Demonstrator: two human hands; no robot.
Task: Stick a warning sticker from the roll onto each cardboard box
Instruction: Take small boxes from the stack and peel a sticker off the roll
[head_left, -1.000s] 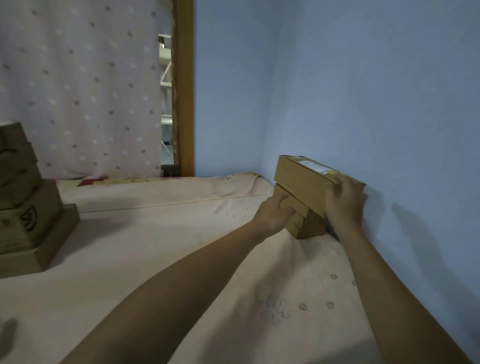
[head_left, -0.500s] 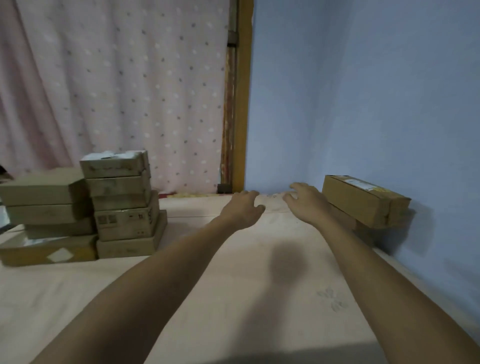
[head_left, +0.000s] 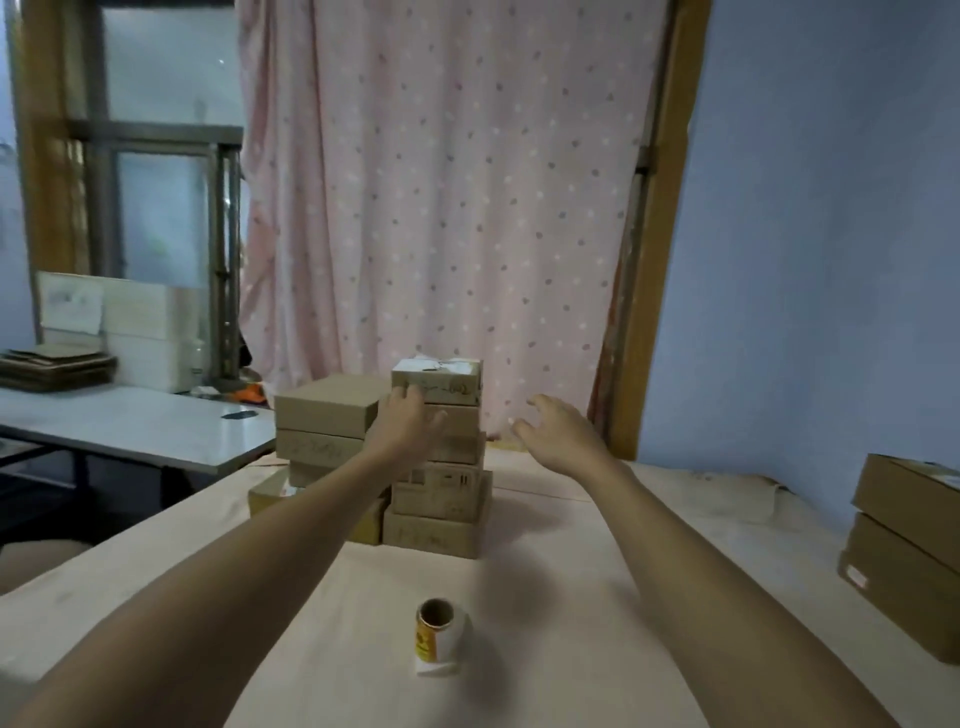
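Two stacks of cardboard boxes stand side by side at the middle of the cloth-covered table. The taller stack (head_left: 441, 499) carries a small box with a white top (head_left: 437, 382). My left hand (head_left: 404, 425) reaches to that stack's left side, fingers spread just below the top box. My right hand (head_left: 557, 430) hovers to the right of the stack, fingers relaxed, holding nothing. A roll of warning stickers (head_left: 439, 635) stands on the cloth between my forearms, a yellow sticker showing. Another pile of boxes (head_left: 906, 551) sits at the right against the wall.
The lower box stack (head_left: 324, 421) stands left of the tall one. A grey table (head_left: 130, 428) with flattened cardboard (head_left: 54, 366) lies at the left. A dotted pink curtain (head_left: 441, 208) hangs behind; a blue wall (head_left: 831, 234) bounds the right.
My view has swung left from the boxes at the wall to the middle stacks. Both hands let go of the wall boxes and moved to the tall stack. The sticker roll has come into view.
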